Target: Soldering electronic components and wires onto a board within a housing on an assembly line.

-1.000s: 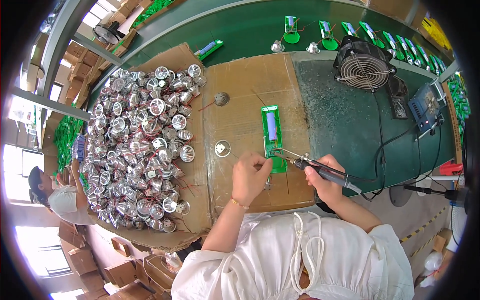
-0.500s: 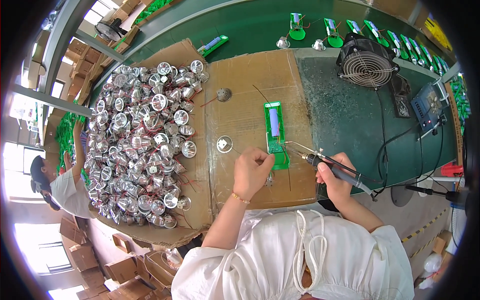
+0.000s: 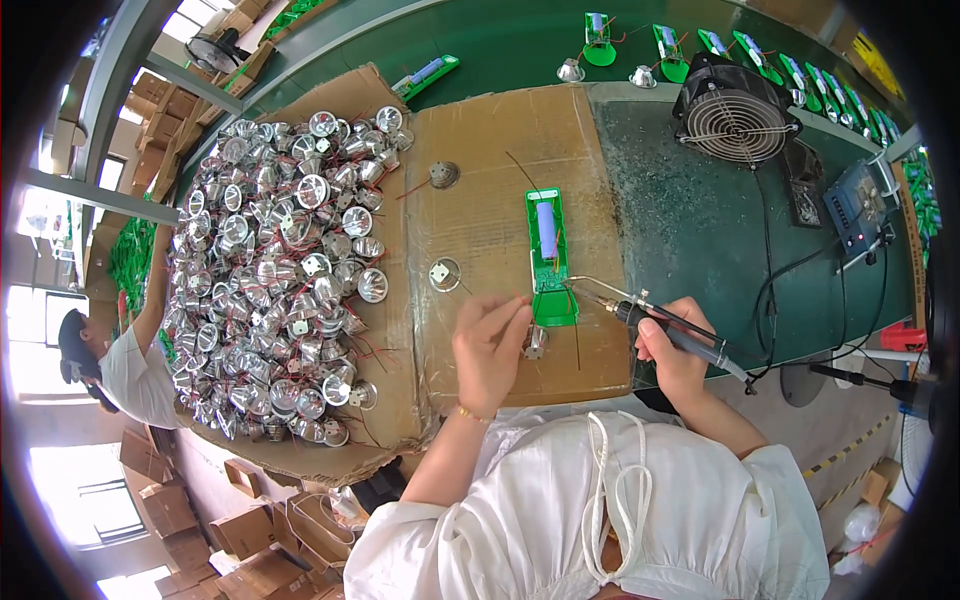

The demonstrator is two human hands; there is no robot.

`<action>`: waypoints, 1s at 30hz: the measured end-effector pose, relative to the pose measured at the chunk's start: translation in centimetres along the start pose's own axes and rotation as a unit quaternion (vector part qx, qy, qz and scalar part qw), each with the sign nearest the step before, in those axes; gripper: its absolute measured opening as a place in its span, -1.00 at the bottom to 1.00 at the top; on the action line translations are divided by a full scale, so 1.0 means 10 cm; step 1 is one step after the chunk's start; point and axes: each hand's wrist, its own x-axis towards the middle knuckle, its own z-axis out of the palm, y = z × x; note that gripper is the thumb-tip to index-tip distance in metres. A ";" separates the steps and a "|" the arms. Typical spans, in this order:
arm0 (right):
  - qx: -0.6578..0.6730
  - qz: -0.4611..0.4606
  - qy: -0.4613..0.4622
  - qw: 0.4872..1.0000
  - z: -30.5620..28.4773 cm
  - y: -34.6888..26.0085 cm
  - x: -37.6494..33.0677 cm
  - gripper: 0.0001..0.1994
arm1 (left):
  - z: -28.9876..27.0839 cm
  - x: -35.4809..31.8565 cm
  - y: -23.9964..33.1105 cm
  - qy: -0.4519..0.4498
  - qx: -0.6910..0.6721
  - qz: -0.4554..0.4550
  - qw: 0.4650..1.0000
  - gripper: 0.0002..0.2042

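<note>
A green plastic housing (image 3: 561, 312) lies on the cardboard, with a purple cylindrical battery cell (image 3: 546, 230) and a small green circuit board (image 3: 549, 280) inside. My right hand (image 3: 677, 345) grips a soldering iron (image 3: 680, 340) with a thin metal feed tube alongside; its tip is at the board's right edge. My left hand (image 3: 490, 350) is pinched closed at the board's lower left corner; whatever lies between its fingertips is too small to make out. Just beside those fingers sits a silvery reflector cup (image 3: 537, 343). Two more reflectors, one upper (image 3: 443, 175) and one lower (image 3: 445, 274), lie further left.
A big heap of reflector cups with red wires (image 3: 290, 270) covers the left cardboard. A black fan (image 3: 735, 125) and a blue soldering station (image 3: 855, 215) stand at right, cables trailing. Several green housings line the far side. Another person (image 3: 125, 350) works at far left.
My left hand has drawn back slightly left and down, showing more of the reflector cup beside it. The soldering iron stays at the board. The whole view has shifted a little.
</note>
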 end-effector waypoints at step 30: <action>0.013 -0.012 0.018 1.000 -0.03 0.03 0.01 -0.83 | 0.13 0.25 -0.08 -0.154 0.104 -0.022 0.982 -0.86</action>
